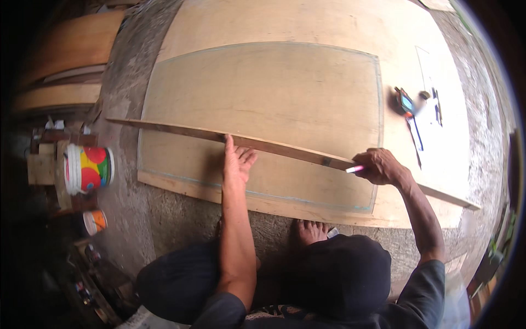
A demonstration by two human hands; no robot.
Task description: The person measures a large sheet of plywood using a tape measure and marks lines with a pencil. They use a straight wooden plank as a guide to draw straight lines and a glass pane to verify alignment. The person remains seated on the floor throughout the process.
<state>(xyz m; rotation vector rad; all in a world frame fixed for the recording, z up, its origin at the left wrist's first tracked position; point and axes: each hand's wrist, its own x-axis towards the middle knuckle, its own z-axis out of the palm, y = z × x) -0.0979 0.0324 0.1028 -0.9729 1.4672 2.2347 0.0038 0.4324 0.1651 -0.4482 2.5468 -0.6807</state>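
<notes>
A long, narrow wooden strip [274, 146] runs across the plywood sheet [307, 22], slanting down from left to right. My left hand [239, 162] supports it left of its middle, thumb against its near face and fingers stretched along its lower edge. Farther right, my right hand [382, 166] is closed over the strip. From those fingers pokes a slim white and pink pen [355, 169]. Bluish lines [378, 98] mark a large rectangle on the plywood, and the strip crosses it.
On the plywood's right part lie an orange and dark tape measure [405, 103] and slim dark tools [437, 107]. A colourful bucket [90, 169] and a smaller orange tub [95, 222] stand at left, below wooden boards [76, 44]. My bare foot [312, 232] is by the near edge.
</notes>
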